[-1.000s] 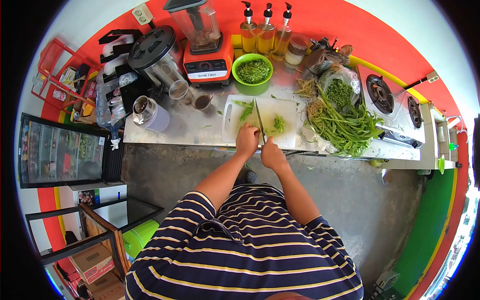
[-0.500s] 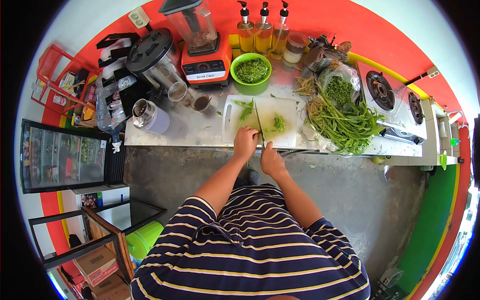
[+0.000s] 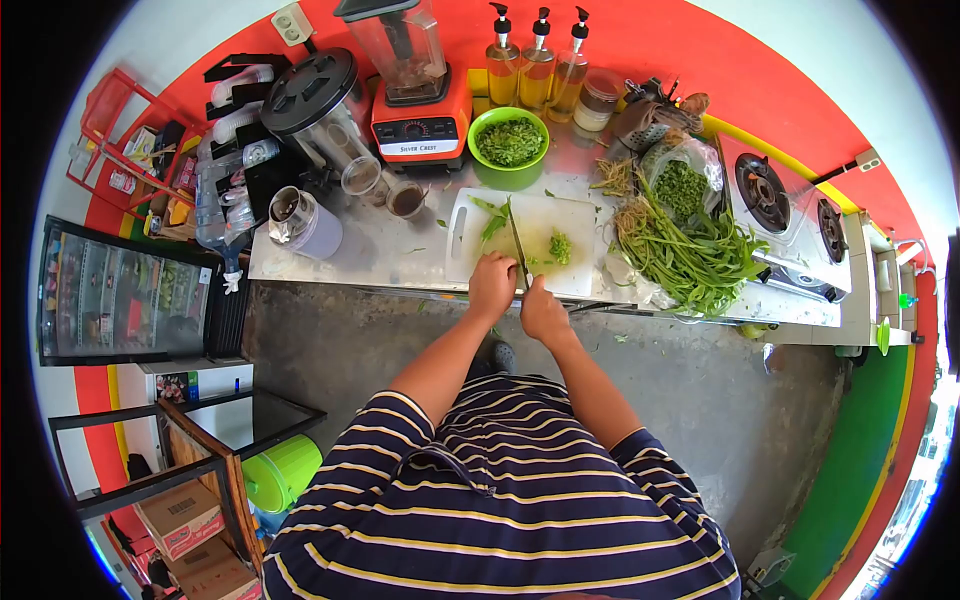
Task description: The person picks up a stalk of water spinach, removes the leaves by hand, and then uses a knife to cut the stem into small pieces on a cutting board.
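My right hand (image 3: 545, 314) is wrapped round the handle of a knife (image 3: 517, 238), whose blade points away from me over a white cutting board (image 3: 572, 208). Just left of the blade, my left hand (image 3: 492, 286) has its fingers curled at the board's near edge, against leafy green stalks (image 3: 491, 220). The fingers cover part of the stalks. To the right of the blade lies a small heap of chopped greens (image 3: 560, 246). Beyond the board stands a green bowl (image 3: 510, 176) full of chopped greens.
Right of the board lies a big bunch of long greens (image 3: 690, 255), with a plastic bag of cut greens (image 3: 680, 188) behind it. A gas stove (image 3: 790, 195) is farther right. An orange blender (image 3: 420, 130), pump bottles (image 3: 536, 78) and cups (image 3: 405, 200) stand behind and left.
The camera view has shifted and tilted slightly. Both hands, the knife and the greens keep nearly the same places on the board.
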`<state>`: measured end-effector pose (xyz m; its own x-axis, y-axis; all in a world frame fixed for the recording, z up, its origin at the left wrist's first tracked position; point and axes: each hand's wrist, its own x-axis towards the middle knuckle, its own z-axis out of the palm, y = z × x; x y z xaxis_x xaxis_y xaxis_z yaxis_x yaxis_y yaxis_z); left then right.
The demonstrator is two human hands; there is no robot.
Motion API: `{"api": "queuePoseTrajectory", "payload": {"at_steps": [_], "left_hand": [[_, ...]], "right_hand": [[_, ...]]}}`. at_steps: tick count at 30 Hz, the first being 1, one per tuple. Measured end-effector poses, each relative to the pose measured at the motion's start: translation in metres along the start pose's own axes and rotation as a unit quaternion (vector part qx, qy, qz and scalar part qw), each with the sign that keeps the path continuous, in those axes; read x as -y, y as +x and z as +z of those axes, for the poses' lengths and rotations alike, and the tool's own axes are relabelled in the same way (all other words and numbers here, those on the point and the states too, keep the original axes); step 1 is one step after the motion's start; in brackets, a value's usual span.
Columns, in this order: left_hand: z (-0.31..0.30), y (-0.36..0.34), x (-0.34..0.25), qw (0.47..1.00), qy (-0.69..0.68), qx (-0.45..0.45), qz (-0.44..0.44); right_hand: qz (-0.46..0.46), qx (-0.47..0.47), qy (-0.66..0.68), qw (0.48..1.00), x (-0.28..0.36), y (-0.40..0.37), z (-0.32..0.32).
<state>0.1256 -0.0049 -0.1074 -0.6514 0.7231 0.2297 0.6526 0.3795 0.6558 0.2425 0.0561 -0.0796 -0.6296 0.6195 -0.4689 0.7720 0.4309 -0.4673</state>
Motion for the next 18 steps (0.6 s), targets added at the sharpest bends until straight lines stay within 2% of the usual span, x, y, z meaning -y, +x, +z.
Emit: {"api": "queuePoseTrajectory", "payload": {"at_steps": [2,6,8,14,18], "left_hand": [[0.000,-0.005,0.003,1.000,-0.004,-0.012,0.019],[0.005,-0.001,0.013,0.998,-0.056,-0.024,0.002],[0.004,0.002,0.014,0.997,-0.070,0.021,-0.036],[-0.002,0.005,0.016,0.996,-0.074,0.026,-0.035],[-0.001,0.001,0.016,0.996,-0.080,0.023,-0.026]], "right_hand": [[-0.011,0.007,0.020,1.000,-0.002,0.003,-0.002],[0.001,-0.002,-0.002,1.000,0.005,-0.013,0.006],[0.004,-0.008,-0.008,1.000,0.005,-0.012,0.007],[0.002,0.017,-0.022,1.000,0.011,-0.003,-0.006],[0.017,-0.012,-0.012,1.000,0.005,-0.016,0.013]]}}
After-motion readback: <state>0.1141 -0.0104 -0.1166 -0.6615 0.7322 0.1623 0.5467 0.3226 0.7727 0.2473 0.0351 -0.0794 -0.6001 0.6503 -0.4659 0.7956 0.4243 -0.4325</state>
